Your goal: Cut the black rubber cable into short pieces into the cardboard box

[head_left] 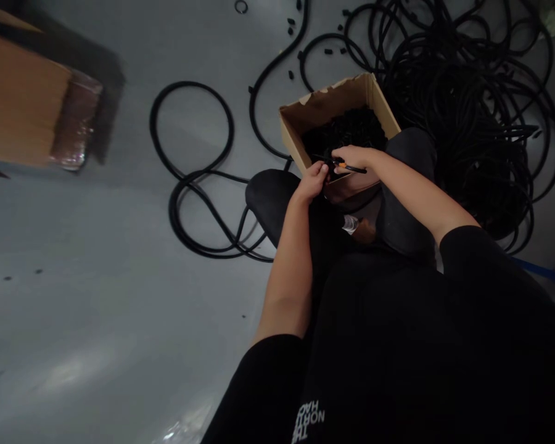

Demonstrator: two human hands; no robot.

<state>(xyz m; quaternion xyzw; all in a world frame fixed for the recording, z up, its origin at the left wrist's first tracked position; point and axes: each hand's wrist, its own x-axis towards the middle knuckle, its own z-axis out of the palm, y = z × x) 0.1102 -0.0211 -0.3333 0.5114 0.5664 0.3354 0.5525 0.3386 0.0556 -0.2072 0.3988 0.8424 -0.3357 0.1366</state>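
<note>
An open cardboard box (326, 105) rests at my knees, filled with short cut pieces of black tubing (346, 132). Just over its near edge, my right hand (354, 161) grips a small orange-handled cutter (349, 167), whose blades are hidden by my fingers. My left hand (312, 183) sits close beside it, its fingers closed on a thin black tube (322, 159). Both hands are above the front of the box. A loose tangle of long black tubing (467, 105) lies behind and to the right of the box.
A long black tube loop (192, 166) lies on the grey floor (120, 296) left of my knees. Several short black pieces (290, 37) lie beyond the box. A wooden board (18, 98) stands at far left, and a brown object (363, 230) sits below my hands.
</note>
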